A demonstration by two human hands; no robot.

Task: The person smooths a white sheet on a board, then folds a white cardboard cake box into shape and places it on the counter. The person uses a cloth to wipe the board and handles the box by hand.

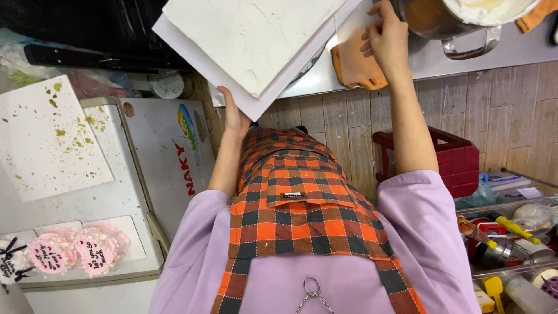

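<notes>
My left hand [233, 118] grips the near edge of a white board [192, 49] from below. A rectangular cake [250, 35] with rough white icing sits on it, held tilted over the steel counter [442, 58]. My right hand [386, 38] reaches to the counter, its fingers closed on a pale flat scraper [350, 23] that lies over a folded orange cloth [354, 70]. A metal bowl [447, 20] of white cream stands just right of that hand. I wear a lilac top and an orange checked apron [296, 203].
At left stands a white chest freezer [116, 197], bearing a white board speckled green [46, 139] and pink heart-shaped cakes [75, 250]. A red stool [453, 160] is below the counter. Clear bins of tools and bottles [511, 244] fill the lower right.
</notes>
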